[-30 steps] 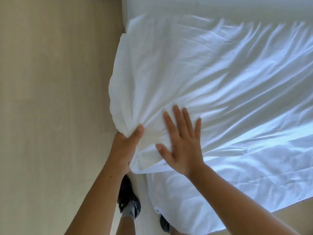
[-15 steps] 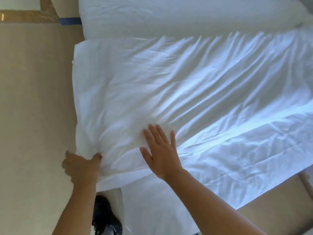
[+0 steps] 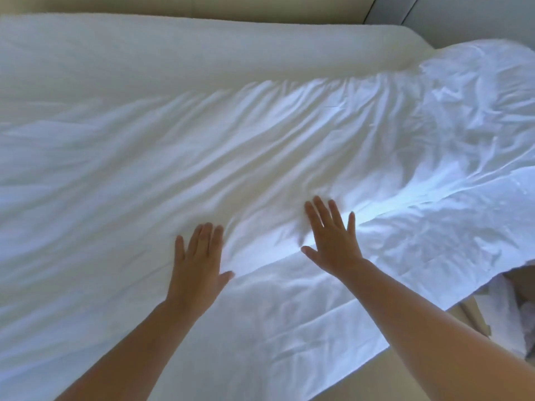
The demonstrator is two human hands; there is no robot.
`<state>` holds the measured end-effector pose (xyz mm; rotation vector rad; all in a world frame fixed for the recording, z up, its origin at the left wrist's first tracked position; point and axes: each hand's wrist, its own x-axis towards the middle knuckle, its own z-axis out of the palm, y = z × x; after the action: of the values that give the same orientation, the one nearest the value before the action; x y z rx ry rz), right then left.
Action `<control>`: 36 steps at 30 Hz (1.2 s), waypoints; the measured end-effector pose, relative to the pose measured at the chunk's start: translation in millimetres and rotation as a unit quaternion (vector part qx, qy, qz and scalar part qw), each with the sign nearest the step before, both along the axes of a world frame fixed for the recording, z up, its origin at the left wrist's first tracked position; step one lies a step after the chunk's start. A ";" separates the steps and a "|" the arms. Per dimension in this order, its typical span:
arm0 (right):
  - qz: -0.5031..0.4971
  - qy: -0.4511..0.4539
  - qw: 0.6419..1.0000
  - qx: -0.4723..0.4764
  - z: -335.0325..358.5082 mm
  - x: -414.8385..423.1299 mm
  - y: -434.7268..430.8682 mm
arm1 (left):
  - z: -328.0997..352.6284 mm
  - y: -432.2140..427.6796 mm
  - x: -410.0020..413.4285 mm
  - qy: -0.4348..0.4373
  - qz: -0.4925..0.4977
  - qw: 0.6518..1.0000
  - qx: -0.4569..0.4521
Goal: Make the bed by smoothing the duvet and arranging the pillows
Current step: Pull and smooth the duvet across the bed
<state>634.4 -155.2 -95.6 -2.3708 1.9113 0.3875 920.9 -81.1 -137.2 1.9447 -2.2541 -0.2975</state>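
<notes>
A white duvet [image 3: 260, 157] covers most of the bed, full of long creases running from lower left to upper right. My left hand [image 3: 197, 264] lies flat on it, palm down, fingers straight and close together. My right hand [image 3: 333, 241] presses flat beside it, fingers spread, slightly blurred. Both hands sit near the duvet's near edge, about a hand's width apart. At the far right the duvet bunches up in a crumpled heap [image 3: 486, 105]. No pillow is plainly visible.
The bare white mattress sheet [image 3: 144, 53] shows along the far side of the bed. A beige wall [image 3: 202, 7] runs behind it. At the lower right lies beige floor [image 3: 385, 380] and some white fabric [image 3: 509, 314] under the hanging duvet edge.
My left hand has let go of the duvet corner and now lies flat on the cover. The view has swung right, from the bed's corner to its middle. Both hands have moved along the duvet.
</notes>
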 end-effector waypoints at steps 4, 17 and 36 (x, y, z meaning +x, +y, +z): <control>0.027 -0.019 0.999 -0.015 -22.6 -37.7 -33.3 | -14.4 -21.9 -21.0 -0.089 -0.006 0.996 0.022; 0.133 -0.066 0.984 -0.102 -10.1 -56.2 -69.4 | 36.0 -27.4 -27.5 -0.059 0.053 0.997 0.010; -0.103 -0.085 0.991 0.008 -32.2 -144.5 -127.8 | -9.7 -107.8 -134.2 0.007 0.085 0.991 0.102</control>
<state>490.0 -283.0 -127.8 -2.0921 2.0367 0.1796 786.7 -188.9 -146.9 2.2104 -2.1039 -0.5374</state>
